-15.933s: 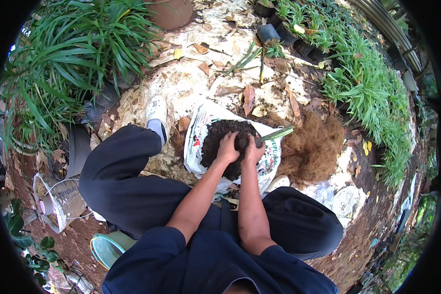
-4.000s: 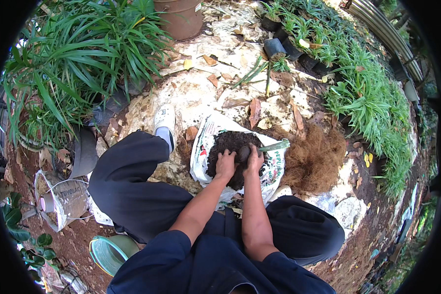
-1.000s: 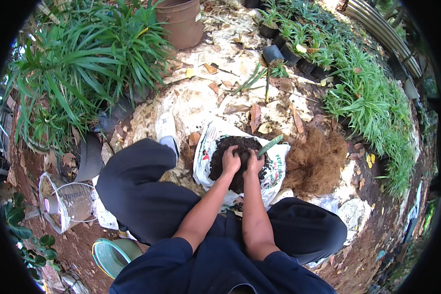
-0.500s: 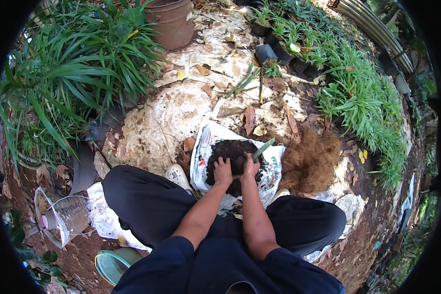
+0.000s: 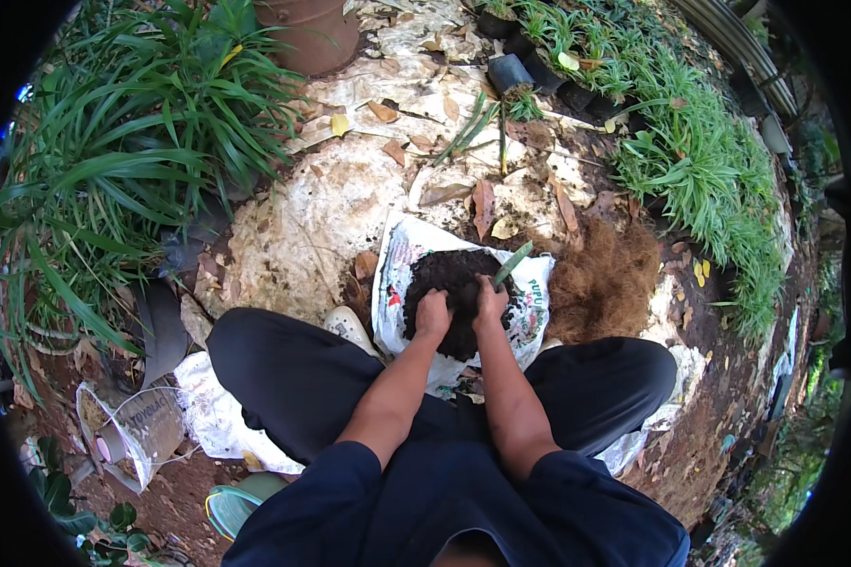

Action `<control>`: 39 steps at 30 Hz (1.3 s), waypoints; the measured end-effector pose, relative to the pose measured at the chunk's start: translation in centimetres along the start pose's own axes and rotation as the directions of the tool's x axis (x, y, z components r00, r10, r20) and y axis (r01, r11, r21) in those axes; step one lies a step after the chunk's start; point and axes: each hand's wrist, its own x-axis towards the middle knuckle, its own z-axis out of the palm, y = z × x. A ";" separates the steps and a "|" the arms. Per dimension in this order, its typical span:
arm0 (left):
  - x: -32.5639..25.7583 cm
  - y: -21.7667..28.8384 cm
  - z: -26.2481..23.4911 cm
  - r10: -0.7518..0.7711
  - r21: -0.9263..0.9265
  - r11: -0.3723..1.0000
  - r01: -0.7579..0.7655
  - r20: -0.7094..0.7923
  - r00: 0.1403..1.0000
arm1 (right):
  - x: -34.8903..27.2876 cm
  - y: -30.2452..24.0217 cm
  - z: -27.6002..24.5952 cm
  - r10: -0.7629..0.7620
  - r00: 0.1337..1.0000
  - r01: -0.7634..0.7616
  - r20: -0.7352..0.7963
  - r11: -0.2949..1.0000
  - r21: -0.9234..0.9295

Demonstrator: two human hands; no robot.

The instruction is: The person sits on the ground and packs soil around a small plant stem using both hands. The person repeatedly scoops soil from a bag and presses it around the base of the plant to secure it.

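Note:
A mound of dark soil [image 5: 449,272] lies on a white plastic sack [image 5: 397,248] spread on the ground between my feet. My left hand [image 5: 433,312] is at the soil's near left part, its fingers curled down into it. Close by on the right, my right hand [image 5: 490,300] is closed, with a thick green leaf piece [image 5: 513,263] slanting up and away from its fingers. The leaf's lower end is hidden by the hand and the soil. Dark soil fills the narrow gap between both hands; the fingertips cannot be made out.
Brown coconut fibre [image 5: 605,283] is heaped right of the sack. Long-leaved green plants [image 5: 151,161] crowd the left, potted plants [image 5: 700,189] the right. Cut green leaves [image 5: 471,128] lie ahead. A wire-handled bucket [image 5: 151,425] and a green container [image 5: 232,506] are at lower left.
My left hand's fingers, spread over the soil before, are now curled in. The right hand stays by the leaf piece. The whole view has shifted slightly.

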 end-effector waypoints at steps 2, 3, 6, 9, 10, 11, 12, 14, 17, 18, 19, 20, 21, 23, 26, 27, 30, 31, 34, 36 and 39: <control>-0.1 0.2 -0.3 -0.059 -0.063 0.996 0.056 -0.043 0.997 | 0.0 0.4 -0.4 -0.014 0.999 0.012 -0.041 0.998 -0.065; -0.1 0.5 -0.3 -0.113 -0.104 0.989 0.105 -0.076 0.991 | -0.2 0.5 -0.7 -0.024 0.996 0.016 -0.084 0.996 -0.089; 0.0 1.1 0.0 -0.204 -0.116 0.972 0.204 0.011 0.979 | -0.5 0.0 -1.5 -0.024 0.984 -0.002 -0.179 0.989 -0.145; 0.8 1.7 1.2 -0.407 -0.247 0.877 0.413 0.078 0.910 | -0.7 -0.5 -2.0 -0.043 0.992 0.031 -0.122 0.995 -0.097; 0.8 1.8 1.8 -0.417 -0.263 0.868 0.421 0.074 0.906 | -0.7 -0.6 -2.0 -0.067 0.993 0.059 -0.100 0.995 -0.077; 0.8 2.0 2.3 -0.446 -0.325 0.836 0.442 0.067 0.892 | -1.0 -0.4 -2.1 -0.092 0.991 0.087 -0.093 0.995 -0.057; 0.6 2.0 2.8 -0.497 -0.362 0.788 0.498 0.102 0.861 | -1.7 0.2 -2.3 -0.099 0.991 0.094 -0.094 0.994 -0.049; 0.6 2.6 3.6 -0.520 -0.471 0.748 0.468 0.024 0.854 | -2.3 0.6 -2.2 -0.154 0.987 0.153 -0.056 0.988 -0.021; 0.1 3.4 4.5 -0.532 -0.575 0.667 0.475 0.079 0.843 | -3.8 1.2 -2.7 -0.184 0.980 0.183 -0.071 0.983 -0.018; 0.1 3.5 4.5 -0.515 -0.602 0.652 0.461 0.094 0.852 | -4.2 1.0 -2.9 -0.163 0.985 0.167 -0.057 0.984 0.063; 0.1 3.6 4.4 -0.497 -0.630 0.637 0.445 0.106 0.861 | -4.6 0.7 -3.0 -0.136 0.991 0.136 -0.012 0.977 0.163; 0.3 3.6 4.4 -0.509 -0.694 0.598 0.400 0.057 0.859 | -4.8 0.3 -3.0 -0.093 0.996 0.087 0.012 0.964 0.252; 0.4 3.6 4.3 -0.524 -0.754 0.557 0.348 0.007 0.852 | -5.1 -0.2 -3.0 -0.141 0.988 0.126 0.057 0.970 0.208; 1.0 3.4 4.0 -0.574 -0.837 0.453 0.307 -0.010 0.819 | -5.5 -0.9 -2.8 -0.190 0.974 0.180 0.126 0.980 0.089; 1.6 3.5 3.5 -0.504 -0.896 0.389 0.214 -0.012 0.864 | -5.6 -2.0 -2.0 -0.130 0.976 0.115 0.176 0.989 0.094; 1.7 3.7 3.4 -0.480 -0.899 0.380 0.219 0.011 0.877 | -5.6 -2.2 -1.7 -0.155 0.979 0.155 0.130 0.988 0.009; 1.2 4.3 2.3 -0.459 -0.887 0.413 0.206 -0.008 0.889 | -6.0 -2.7 -0.7 -0.152 0.982 0.138 0.108 0.982 0.131; 0.8 4.5 1.8 -0.468 -0.858 0.465 0.218 -0.029 0.883 | -6.3 -3.1 -0.6 -0.136 0.974 0.102 0.179 0.977 0.188; -0.8 5.0 -0.1 -0.482 -0.844 0.488 0.222 -0.048 0.875 | -7.6 -4.5 -1.5 -0.123 0.943 0.123 0.308 0.992 0.021; -1.9 5.3 -1.2 -0.469 -0.820 0.513 0.255 -0.019 0.883 | -8.6 -5.5 -2.2 -0.102 0.934 0.147 0.342 0.983 -0.109; -2.8 6.3 -1.4 -0.386 -0.853 0.441 0.278 0.099 0.917 | -9.6 -6.0 -2.8 -0.097 0.975 0.140 0.198 0.966 -0.217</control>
